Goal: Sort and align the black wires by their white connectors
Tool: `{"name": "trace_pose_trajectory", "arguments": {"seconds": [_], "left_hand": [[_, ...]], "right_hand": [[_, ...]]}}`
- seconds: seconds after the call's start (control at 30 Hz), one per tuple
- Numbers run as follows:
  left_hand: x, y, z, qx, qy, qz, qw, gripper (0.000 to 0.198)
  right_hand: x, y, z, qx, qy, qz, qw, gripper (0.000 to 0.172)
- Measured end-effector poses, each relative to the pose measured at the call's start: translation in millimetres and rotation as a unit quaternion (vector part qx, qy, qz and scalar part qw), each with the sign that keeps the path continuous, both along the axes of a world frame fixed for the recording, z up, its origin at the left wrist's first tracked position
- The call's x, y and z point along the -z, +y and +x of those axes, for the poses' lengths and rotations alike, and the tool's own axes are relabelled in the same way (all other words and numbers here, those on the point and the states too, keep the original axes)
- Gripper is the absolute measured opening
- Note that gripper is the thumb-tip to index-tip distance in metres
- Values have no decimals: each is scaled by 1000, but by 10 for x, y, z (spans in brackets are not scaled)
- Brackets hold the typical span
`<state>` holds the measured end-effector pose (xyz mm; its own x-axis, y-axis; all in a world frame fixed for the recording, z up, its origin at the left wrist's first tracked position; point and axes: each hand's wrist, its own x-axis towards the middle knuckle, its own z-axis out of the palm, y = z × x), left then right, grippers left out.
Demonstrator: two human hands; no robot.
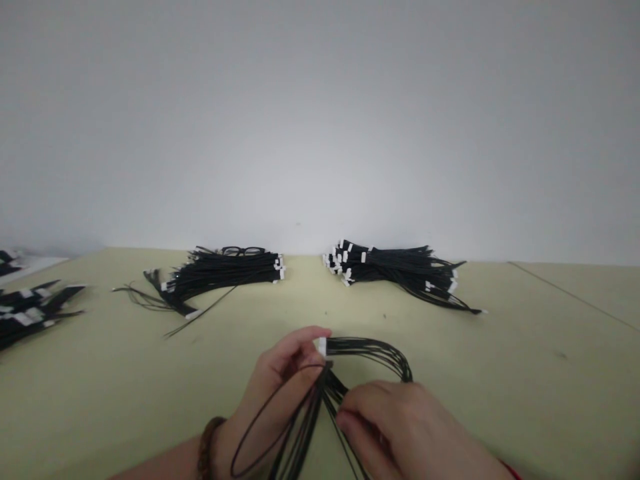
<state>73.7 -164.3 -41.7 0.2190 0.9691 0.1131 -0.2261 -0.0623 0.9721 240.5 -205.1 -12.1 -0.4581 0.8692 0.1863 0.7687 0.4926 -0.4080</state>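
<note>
Right hand [400, 427], fingers [353, 420] pressed together, pinches long black wire bundle [300, 427], strands running toward wearer. Left hand [280, 380] pinches its white plastic connector [321, 346], pointing right. Bundle lies over pale green tabletop [500, 373].

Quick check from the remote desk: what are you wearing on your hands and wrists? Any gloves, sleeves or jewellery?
No gloves: the left hand and right hand are bare. A brown beaded bracelet circles the left wrist; a thin red band shows near the right wrist. No sleeves show.
</note>
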Motion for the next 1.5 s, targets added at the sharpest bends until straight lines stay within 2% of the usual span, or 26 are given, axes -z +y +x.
{"name": "trace_pose_trajectory", "arguments": {"seconds": [0.1,0.27,0.33,0.37,0.43,0.5,0.53,0.57,0.6,0.7,0.73,0.8,0.83,0.87,0.9,0.93,1.03,1.07,1.13,1.23,1.3,1.5], "left_hand": [[26,-4,6,21,-3,11,1000,28],[-5,13,10,13,12,18,1000,28],[-12,33,6,8,20,14,1000,29],[-11,43,4,1,22,6,1000,30],[-7,53,2,-27,17,-12,999,32],[-7,44,5,-67,-3,-32,997,34],[-11,34,9,-85,-17,-40,995,36],[-20,21,13,-97,-31,-46,994,36],[-32,7,17,-106,-41,-50,992,36],[-74,-22,22,-100,-40,-48,993,34],[-81,-23,21,-89,-34,-45,994,34],[-67,-13,14,-58,-33,-33,997,32],[-45,-5,10,-45,-39,-24,998,31],[-15,3,5,-38,-47,-15,998,29],[18,10,0,-35,-55,-5,998,27],[51,14,-4,-30,-59,5,998,24],[99,8,-19,-14,-60,50,997,20],[91,0,-23,-6,-53,71,996,18],[43,-24,-29,14,-29,109,994,15],[-46,-57,-22,33,-3,154,988,13],[-78,-69,-10,37,-2,175,984,14],[-51,-87,5,38,-5,185,982,16]], "right_hand": [[-8,67,-53,13,26,-49,998,19],[-24,106,-48,49,29,-84,995,15],[-67,124,-13,69,74,-122,987,11],[-107,139,18,71,119,-167,976,14],[-221,179,110,48,231,-291,927,15],[-356,221,232,-6,354,-400,845,11],[-420,239,296,-38,413,-416,809,11],[-478,256,357,-68,458,-401,790,12],[-526,270,412,-88,487,-365,789,13],[-636,300,537,-77,513,-168,838,17],[-670,304,566,-54,532,-113,837,21],[-740,294,608,-7,606,-45,794,21],[-772,279,619,4,637,-36,770,19],[-797,256,620,5,647,-42,761,19],[-809,225,608,-6,632,-61,772,19],[-804,188,582,-24,594,-89,799,18],[-685,68,437,-38,383,-172,907,22],[-619,34,378,-24,307,-162,937,22],[-479,-13,278,1,180,-76,981,21],[-316,-25,208,-16,84,65,994,18],[-260,-10,204,-34,68,112,991,18],[-233,23,208,-31,51,146,987,16]]}}
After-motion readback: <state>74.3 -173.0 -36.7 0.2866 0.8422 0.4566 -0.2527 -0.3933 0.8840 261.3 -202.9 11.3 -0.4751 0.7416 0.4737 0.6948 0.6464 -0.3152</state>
